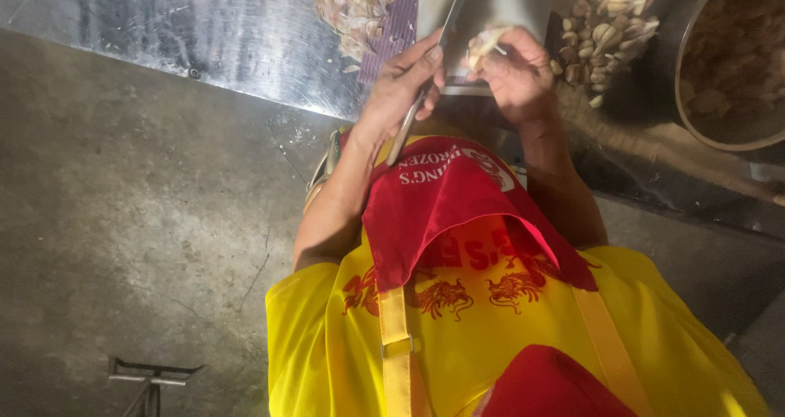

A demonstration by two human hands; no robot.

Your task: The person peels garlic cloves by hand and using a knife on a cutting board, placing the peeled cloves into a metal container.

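One garlic clove (pixel 484 42) is pinched in the right hand (pixel 515 69) at the metal table's (pixel 163 33) near edge; a knife (pixel 425 73) is gripped by the left hand (pixel 405 82); skins (pixel 352 4) already heaped, unpeeled cloves (pixel 609 29) left.

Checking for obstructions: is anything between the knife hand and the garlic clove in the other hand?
Nothing visible. The left hand grips the knife close beside the garlic clove held in the right hand. The loose garlic pile lies off to the right.
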